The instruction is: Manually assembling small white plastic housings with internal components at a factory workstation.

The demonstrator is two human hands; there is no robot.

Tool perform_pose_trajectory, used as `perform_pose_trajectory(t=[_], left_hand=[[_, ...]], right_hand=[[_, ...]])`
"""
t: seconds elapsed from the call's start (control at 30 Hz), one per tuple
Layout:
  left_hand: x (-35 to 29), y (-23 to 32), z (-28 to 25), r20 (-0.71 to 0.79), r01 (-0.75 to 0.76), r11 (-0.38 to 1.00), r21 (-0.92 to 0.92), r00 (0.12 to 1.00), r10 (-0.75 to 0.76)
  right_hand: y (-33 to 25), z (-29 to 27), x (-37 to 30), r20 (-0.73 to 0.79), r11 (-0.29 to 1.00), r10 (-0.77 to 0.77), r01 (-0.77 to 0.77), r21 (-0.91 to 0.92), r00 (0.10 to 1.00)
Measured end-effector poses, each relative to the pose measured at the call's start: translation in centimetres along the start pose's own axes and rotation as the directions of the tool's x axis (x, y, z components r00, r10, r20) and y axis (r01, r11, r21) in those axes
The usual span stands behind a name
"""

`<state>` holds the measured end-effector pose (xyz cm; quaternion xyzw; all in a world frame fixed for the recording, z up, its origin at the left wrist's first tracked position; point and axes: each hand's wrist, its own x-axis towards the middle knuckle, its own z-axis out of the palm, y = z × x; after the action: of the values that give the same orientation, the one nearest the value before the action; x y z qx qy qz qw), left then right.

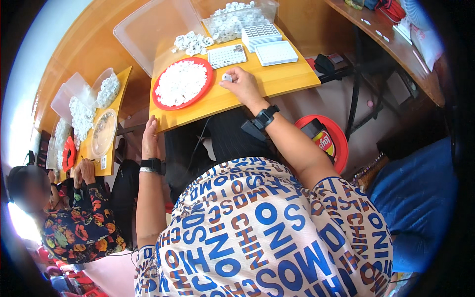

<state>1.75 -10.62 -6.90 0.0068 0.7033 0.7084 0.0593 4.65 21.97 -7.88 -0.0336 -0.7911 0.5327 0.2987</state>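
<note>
My right hand (241, 84) is raised over the yellow table, pinching a small white round plastic part (227, 77) between thumb and fingertips. Just left of it lies a red round tray (210, 79) heaped with small white pieces (181, 81). My left hand (150, 137) is held on edge at the table's near left corner, fingers stretched out, with nothing visible in it. Beyond my right hand is a flat white tray (227, 56) with rows of small dark marks. Beside that one are a stack of similar trays (261, 35) and another white tray (276, 53).
Loose white ring-shaped parts (193, 43) lie at the back, beside a clear bin (239, 21) full of them. A red bucket (341, 148) stands on the floor at right. At left, another person's hands (85, 172) rest at a second table (106, 168).
</note>
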Motion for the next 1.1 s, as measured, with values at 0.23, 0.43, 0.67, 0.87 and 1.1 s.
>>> perform_pose_trajectory(t=[0.23, 0.43, 0.67, 0.87, 1.1], left_hand=[[0.2, 0.2, 0.9, 0.045, 0.052, 0.989, -0.141, 0.998, -0.046], [0.3, 0.0, 0.8, 0.041, 0.034, 0.992, -0.118, 0.999, -0.030], [0.3, 0.4, 0.9, 0.048, 0.003, 0.995, -0.099, 0.999, 0.002], [-1.1, 2.6, -0.1, -0.009, -0.017, 0.984, -0.179, 1.000, 0.016], [-2.6, 6.6, -0.2, 0.029, 0.087, 0.993, -0.076, 0.996, -0.085]], right_hand=[[0.4, -0.3, -0.5, -0.044, 0.998, 0.012, -0.015, -0.055, 0.999], [0.4, -0.5, -0.6, -0.040, 0.996, 0.014, -0.018, -0.089, 0.999], [-1.2, -1.3, -1.0, -0.017, 0.995, 0.024, -0.026, -0.101, 1.000], [-1.4, -2.4, -0.6, 0.132, 0.983, 0.174, -0.164, -0.086, 0.976], [-7.5, -5.5, 2.7, 0.201, 0.973, 0.223, -0.206, -0.103, 0.954]])
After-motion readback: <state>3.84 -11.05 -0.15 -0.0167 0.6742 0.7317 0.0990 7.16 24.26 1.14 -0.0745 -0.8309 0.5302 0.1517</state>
